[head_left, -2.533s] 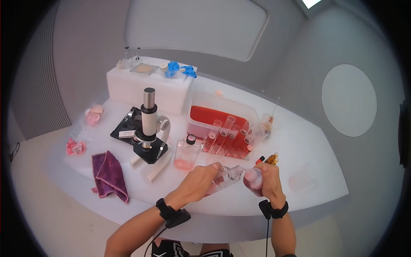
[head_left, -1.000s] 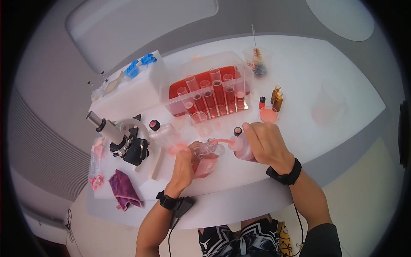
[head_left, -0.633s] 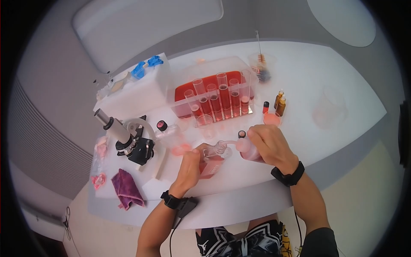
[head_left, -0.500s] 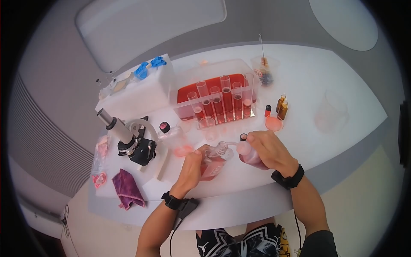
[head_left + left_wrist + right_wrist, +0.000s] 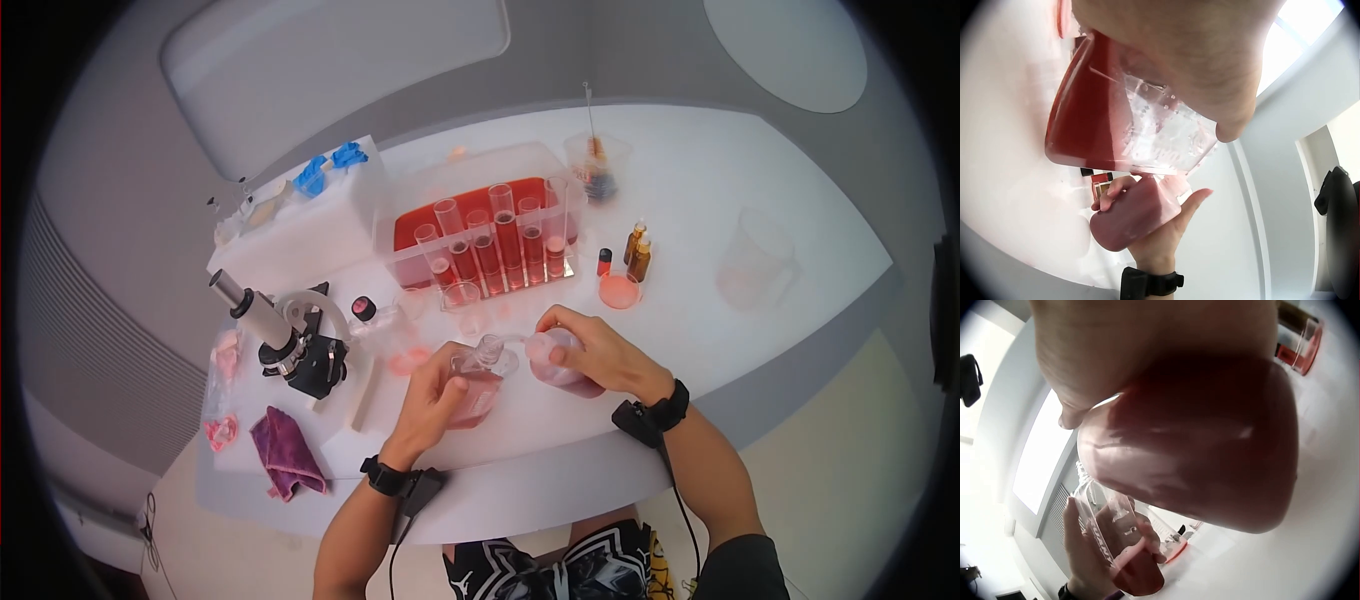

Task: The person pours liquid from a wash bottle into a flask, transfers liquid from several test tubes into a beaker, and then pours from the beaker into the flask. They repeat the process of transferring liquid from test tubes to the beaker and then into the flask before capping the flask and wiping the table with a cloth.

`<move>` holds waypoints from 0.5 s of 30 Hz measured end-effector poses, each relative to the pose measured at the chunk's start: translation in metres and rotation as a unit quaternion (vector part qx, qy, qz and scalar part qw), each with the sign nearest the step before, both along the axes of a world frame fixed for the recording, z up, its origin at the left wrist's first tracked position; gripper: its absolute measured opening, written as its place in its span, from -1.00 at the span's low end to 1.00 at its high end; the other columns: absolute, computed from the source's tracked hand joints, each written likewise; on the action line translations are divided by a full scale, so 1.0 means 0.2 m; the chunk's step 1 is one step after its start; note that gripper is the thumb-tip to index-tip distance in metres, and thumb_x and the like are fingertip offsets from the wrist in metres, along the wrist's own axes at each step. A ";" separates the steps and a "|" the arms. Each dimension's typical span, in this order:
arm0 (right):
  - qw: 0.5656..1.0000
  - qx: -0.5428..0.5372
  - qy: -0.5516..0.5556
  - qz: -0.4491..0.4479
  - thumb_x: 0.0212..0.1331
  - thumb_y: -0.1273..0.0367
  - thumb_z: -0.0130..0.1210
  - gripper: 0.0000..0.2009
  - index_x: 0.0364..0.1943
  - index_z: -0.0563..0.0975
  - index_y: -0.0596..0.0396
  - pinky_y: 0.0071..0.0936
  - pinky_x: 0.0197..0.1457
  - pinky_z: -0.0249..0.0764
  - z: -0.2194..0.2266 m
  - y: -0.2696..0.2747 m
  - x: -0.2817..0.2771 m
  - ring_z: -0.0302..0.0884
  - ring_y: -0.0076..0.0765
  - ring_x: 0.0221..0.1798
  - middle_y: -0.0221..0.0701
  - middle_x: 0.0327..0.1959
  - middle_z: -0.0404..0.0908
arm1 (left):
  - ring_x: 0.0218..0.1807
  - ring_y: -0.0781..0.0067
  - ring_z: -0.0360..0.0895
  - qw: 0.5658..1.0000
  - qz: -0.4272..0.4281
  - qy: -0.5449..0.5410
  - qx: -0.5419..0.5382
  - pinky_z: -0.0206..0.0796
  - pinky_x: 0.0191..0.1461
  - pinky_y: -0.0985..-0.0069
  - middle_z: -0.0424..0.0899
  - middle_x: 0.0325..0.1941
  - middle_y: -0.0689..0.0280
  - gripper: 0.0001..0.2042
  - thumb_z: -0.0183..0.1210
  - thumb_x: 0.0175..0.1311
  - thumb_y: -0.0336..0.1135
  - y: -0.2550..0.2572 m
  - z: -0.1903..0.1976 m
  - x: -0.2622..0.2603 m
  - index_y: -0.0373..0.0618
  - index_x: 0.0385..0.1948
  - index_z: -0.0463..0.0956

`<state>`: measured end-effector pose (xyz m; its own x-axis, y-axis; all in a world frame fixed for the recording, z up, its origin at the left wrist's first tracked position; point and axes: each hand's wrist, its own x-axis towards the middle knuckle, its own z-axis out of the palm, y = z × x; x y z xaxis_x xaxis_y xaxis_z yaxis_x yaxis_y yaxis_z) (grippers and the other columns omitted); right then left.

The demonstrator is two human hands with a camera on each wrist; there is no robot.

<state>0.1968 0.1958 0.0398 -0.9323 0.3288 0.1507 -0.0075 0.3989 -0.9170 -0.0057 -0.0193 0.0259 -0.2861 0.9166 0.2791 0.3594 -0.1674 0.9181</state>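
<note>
In the head view my left hand point(image 5: 430, 405) grips a flat clear bottle point(image 5: 478, 400) by its side. Red liquid lies in its lower part, and its neck has no cap. My right hand point(image 5: 605, 355) holds a soft, pinkish squeeze bottle point(image 5: 565, 368), tilted toward the clear one. Its pale spout point(image 5: 513, 338) reaches to the clear bottle's neck. The left wrist view shows droplets on the inside of the clear bottle point(image 5: 1160, 119) above the red liquid. Up close in the right wrist view, the squeeze bottle point(image 5: 1210, 444) looks dull red, with the palm over it.
Behind the hands stand a rack of test tubes point(image 5: 505, 245) with red liquid and a plastic tub point(image 5: 545, 165). A microscope point(image 5: 300, 355), a capped bottle point(image 5: 385, 325) and a purple cloth point(image 5: 287, 452) are left. Brown vials point(image 5: 640, 260) and a shallow dish point(image 5: 620, 291) lie right.
The two bottles have come upright from a lower tilt and the head has turned. The spout has gone from pink-red to pale. My right fingers have spread over the squeeze bottle; a black cap beside them is hidden.
</note>
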 end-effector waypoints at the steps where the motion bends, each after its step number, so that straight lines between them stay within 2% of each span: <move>1: 1.000 0.015 0.005 0.011 0.27 0.03 0.37 -0.48 0.06 0.49 0.11 -0.40 -0.10 0.53 0.02 -0.01 0.00 0.55 -0.41 -0.21 -0.39 -0.20 0.62 | 0.05 0.47 0.57 1.000 -0.002 0.002 0.002 0.35 0.22 0.46 0.71 -0.04 0.22 -0.45 0.11 0.53 0.12 0.01 0.01 0.00 -0.31 0.12 0.53; 2: 1.000 0.017 0.006 0.008 0.27 0.03 0.37 -0.48 0.06 0.49 0.11 -0.40 -0.10 0.53 0.06 -0.01 0.01 0.55 -0.41 -0.21 -0.39 -0.20 0.62 | 0.03 0.49 0.55 1.000 0.002 0.007 0.016 0.34 0.20 0.47 0.70 -0.04 0.24 -0.45 0.10 0.54 0.12 0.01 0.01 0.01 -0.30 0.12 0.53; 4: 0.994 -0.038 -0.096 0.038 -0.10 0.15 0.63 -0.30 0.11 0.49 0.12 -0.49 -0.37 0.52 0.15 -0.02 0.04 0.65 -0.43 -0.29 -0.31 -0.18 0.67 | 0.01 0.51 0.53 1.000 0.005 0.010 0.027 0.34 0.18 0.48 0.69 -0.05 0.25 -0.46 0.09 0.55 0.13 0.02 0.01 0.02 -0.29 0.11 0.52; 5: 0.994 -0.041 -0.096 0.037 -0.10 0.15 0.63 -0.30 0.11 0.49 0.12 -0.49 -0.37 0.52 0.13 -0.02 0.04 0.65 -0.43 -0.29 -0.31 -0.18 0.67 | 0.01 0.50 0.53 1.000 0.012 0.017 0.021 0.34 0.18 0.48 0.66 -0.07 0.28 -0.38 0.04 0.54 0.25 0.01 0.02 0.03 -0.28 0.08 0.52; 6: 0.994 -0.057 -0.080 0.038 -0.12 0.24 0.62 -0.33 0.09 0.50 0.13 -0.52 -0.46 0.47 0.10 -0.01 0.03 0.63 -0.45 -0.36 -0.32 -0.21 0.67 | 0.01 0.50 0.52 0.999 0.018 0.025 0.016 0.35 0.18 0.48 0.62 -0.10 0.31 -0.30 -0.01 0.54 0.38 0.00 0.02 0.03 -0.27 0.04 0.52; 7: 0.995 -0.072 -0.063 0.038 -0.13 0.34 0.61 -0.36 0.07 0.51 0.14 -0.54 -0.55 0.43 0.08 0.00 0.03 0.61 -0.46 -0.43 -0.33 -0.25 0.66 | 0.01 0.50 0.52 0.999 0.016 0.025 0.015 0.35 0.18 0.48 0.62 -0.10 0.31 -0.30 -0.01 0.54 0.38 0.00 0.01 0.03 -0.27 0.04 0.52; 9: 0.992 -0.089 -0.073 0.048 -0.12 0.34 0.59 -0.41 0.04 0.53 0.15 -0.53 -0.55 0.43 0.08 0.01 0.02 0.59 -0.47 -0.47 -0.35 -0.29 0.66 | 0.00 0.53 0.51 0.999 0.007 0.008 0.035 0.33 0.16 0.50 0.66 -0.07 0.30 -0.46 0.08 0.58 0.15 0.01 -0.01 0.01 -0.28 0.07 0.53; 11: 0.989 -0.105 -0.086 0.057 -0.10 0.35 0.57 -0.45 0.01 0.54 0.15 -0.52 -0.55 0.44 0.08 0.01 0.02 0.57 -0.48 -0.52 -0.36 -0.33 0.65 | 0.00 0.53 0.50 0.999 0.005 0.009 0.038 0.33 0.16 0.50 0.66 -0.07 0.30 -0.46 0.08 0.58 0.15 0.01 0.00 0.01 -0.29 0.07 0.52; 13: 0.995 -0.046 -0.076 0.055 -0.09 0.34 0.58 -0.48 -0.02 0.58 0.09 -0.58 -0.49 0.55 0.07 0.01 0.02 0.63 -0.57 -0.37 -0.43 -0.28 0.65 | 0.00 0.53 0.50 0.999 0.008 0.009 0.035 0.33 0.16 0.50 0.66 -0.08 0.31 -0.46 0.08 0.58 0.14 0.01 -0.01 0.01 -0.29 0.07 0.52; 15: 0.996 -0.018 -0.088 0.030 -0.11 0.30 0.59 -0.47 -0.01 0.59 0.11 -0.53 -0.43 0.59 0.13 -0.02 0.04 0.65 -0.50 -0.38 -0.37 -0.27 0.68 | -0.01 0.53 0.50 0.998 0.013 0.019 0.050 0.34 0.16 0.49 0.65 -0.09 0.31 -0.47 0.08 0.58 0.14 0.01 -0.02 0.00 -0.29 0.07 0.52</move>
